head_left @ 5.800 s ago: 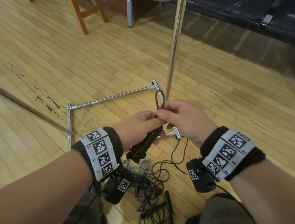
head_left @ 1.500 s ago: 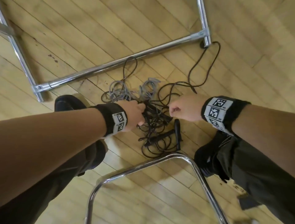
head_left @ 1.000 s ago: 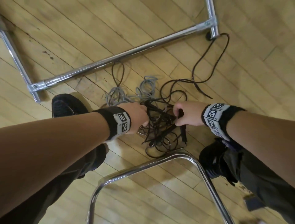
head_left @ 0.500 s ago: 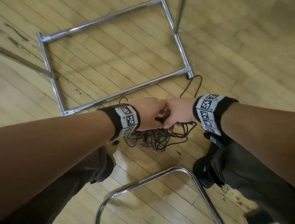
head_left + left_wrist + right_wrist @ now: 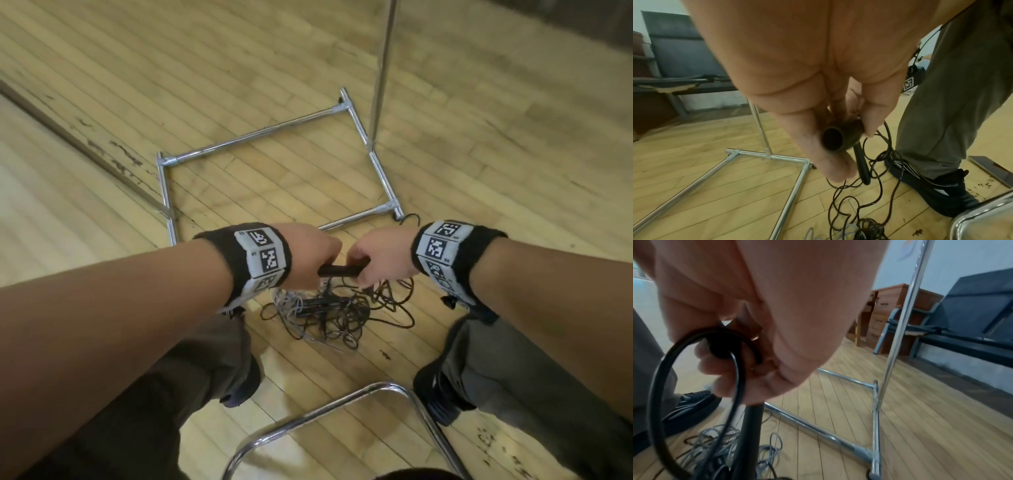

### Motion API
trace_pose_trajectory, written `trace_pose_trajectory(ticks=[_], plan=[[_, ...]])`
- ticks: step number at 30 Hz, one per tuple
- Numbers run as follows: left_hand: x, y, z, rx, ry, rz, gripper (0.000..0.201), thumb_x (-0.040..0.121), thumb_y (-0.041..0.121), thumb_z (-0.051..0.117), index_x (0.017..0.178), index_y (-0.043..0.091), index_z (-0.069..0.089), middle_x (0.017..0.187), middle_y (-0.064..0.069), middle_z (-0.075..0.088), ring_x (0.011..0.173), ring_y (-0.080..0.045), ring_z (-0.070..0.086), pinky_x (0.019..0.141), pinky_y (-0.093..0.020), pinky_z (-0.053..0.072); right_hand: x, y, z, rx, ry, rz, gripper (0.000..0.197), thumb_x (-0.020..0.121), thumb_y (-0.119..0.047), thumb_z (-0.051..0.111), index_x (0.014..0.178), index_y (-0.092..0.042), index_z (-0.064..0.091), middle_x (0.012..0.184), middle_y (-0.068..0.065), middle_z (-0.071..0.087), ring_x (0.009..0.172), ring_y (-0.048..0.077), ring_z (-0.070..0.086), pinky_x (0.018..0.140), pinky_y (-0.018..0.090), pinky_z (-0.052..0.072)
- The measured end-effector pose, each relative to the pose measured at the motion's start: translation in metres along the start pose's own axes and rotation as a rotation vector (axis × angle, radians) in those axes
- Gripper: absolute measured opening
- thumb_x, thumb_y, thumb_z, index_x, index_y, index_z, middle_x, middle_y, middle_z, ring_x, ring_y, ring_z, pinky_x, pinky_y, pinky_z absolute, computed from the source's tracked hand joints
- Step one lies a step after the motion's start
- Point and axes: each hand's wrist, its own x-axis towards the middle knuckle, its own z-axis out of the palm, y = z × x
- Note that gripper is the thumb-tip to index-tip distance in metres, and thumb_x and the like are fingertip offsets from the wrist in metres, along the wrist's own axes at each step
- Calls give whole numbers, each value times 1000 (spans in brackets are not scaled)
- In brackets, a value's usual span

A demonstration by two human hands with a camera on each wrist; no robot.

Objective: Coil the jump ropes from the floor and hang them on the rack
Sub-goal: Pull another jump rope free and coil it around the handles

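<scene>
Both hands grip one black cylindrical jump-rope handle (image 5: 337,271), the left hand (image 5: 310,255) and right hand (image 5: 380,257) curled round opposite ends. Beneath lies a tangled heap of black and grey ropes (image 5: 329,313) on the wooden plank floor (image 5: 239,68), beside the chrome tube rack (image 5: 375,102); a chrome chair frame (image 5: 325,411) stands nearer.

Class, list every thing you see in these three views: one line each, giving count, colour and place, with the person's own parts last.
handle: one, black, held between both hands
black rope: tangled pile on floor, count unclear
grey rope: tangled pile, left of the black
rack: one, chrome, base on floor beyond ropes
chair frame: one, chrome, nearest camera
floor: pale wood
shoes: two, black
left hand: grips handle
right hand: grips handle
</scene>
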Motion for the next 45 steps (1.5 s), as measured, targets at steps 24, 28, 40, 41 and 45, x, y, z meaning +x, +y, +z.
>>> trace_pose_trajectory(ticks=[24,28,40,41,45], plan=[[-5,-27,-14,-406,132,-71,35,106,58,47,83,31,54,76,7,63,68,-11,58,60,-31,41,-8,23,-22,-13,68,77,54,89,-45,67,141,-41,52,143,-1,57,120,22,62,100,40,53],[1,-27,-27,-500,150,-23,17,103,31,58,86,32,57,79,7,73,70,-9,68,66,-30,50,1,-1,-30,333,277,-102,19,96,-38,63,112,-29,67,104,2,73,100,24,67,89,43,54],[-9,-48,-60,-1257,466,-20,38,101,44,66,69,24,58,53,9,46,48,-14,41,49,-29,41,-1,-2,-35,749,432,-65,25,100,-18,46,95,-23,70,55,-6,59,72,14,75,91,38,49],[-12,-50,-65,-1447,504,25,41,101,40,67,66,24,55,52,8,41,46,-14,36,47,-27,37,0,3,-32,761,426,-42,26,100,-18,45,95,-23,70,55,-6,58,72,14,75,89,37,48],[-28,-60,-85,-1857,743,113,42,99,38,65,63,24,49,53,7,32,46,-14,29,45,-25,33,3,27,-10,636,366,52,26,103,-23,42,99,-26,67,60,-5,63,73,11,74,78,30,48]])
